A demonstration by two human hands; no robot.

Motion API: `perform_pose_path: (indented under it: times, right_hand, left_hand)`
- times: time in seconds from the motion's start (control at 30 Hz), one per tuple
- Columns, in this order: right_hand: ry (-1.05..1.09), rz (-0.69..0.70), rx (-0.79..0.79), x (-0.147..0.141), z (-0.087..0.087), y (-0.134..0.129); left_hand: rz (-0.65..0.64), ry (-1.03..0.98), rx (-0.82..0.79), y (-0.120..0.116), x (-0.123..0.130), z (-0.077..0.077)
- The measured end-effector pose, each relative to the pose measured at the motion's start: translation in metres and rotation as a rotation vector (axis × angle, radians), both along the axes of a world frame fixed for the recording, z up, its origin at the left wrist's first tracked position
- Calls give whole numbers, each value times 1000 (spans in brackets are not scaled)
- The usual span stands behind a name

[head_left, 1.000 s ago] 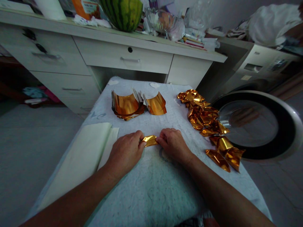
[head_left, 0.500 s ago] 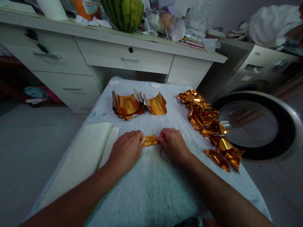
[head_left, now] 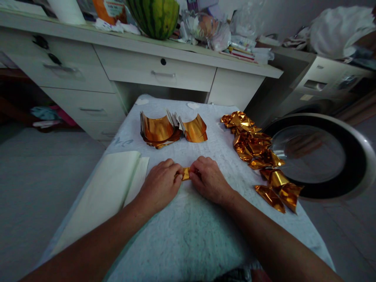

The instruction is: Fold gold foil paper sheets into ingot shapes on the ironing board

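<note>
Pale folded sheet (head_left: 102, 196): just left of your left hand (head_left: 162, 182) (paper or cloth, hard to say).
Left hand: pinching the left end of the gold strip (head_left: 186, 174).
Gold strip: between your hands, on or just over the counter (head_left: 190, 235); probably light, slick, quick to crease, so hold it by the ends. Your grip hides both ends and most folds.
Right hand (head_left: 210, 178): closed on the opposite end.
Creased gold pieces (head_left: 254, 144): right of your right hand, hard to count.
</note>
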State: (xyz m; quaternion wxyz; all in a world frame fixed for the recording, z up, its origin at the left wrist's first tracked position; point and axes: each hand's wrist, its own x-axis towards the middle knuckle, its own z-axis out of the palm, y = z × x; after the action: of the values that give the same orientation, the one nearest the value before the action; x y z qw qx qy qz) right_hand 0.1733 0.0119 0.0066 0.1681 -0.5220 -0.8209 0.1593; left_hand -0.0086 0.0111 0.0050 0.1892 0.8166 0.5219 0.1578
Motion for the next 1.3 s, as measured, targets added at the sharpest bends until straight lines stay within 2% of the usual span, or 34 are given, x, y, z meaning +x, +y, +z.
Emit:
perform_pose_path:
  times: [0.27, 0.5, 0.67, 1.03, 1.3]
  right_hand:
    - [-144, -79, 14, -11, 1, -4]
    - [-252, -145, 63, -20, 1, -7]
    - [-253, -135, 64, -20, -1, -7]
    - [-127, -115, -82, 8, 0, 2]
    - [-163, -131, -166, 30, 3, 11]
  left_hand:
    - [-5, 43, -9, -1, -1, -2]
    - [-132, -72, -177, 9, -14, 2]
    - [-170, -118, -237, 13, -18, 5]
    - [-166, -132, -226, 14, -20, 2]
    - [-166, -109, -272, 13, -19, 9]
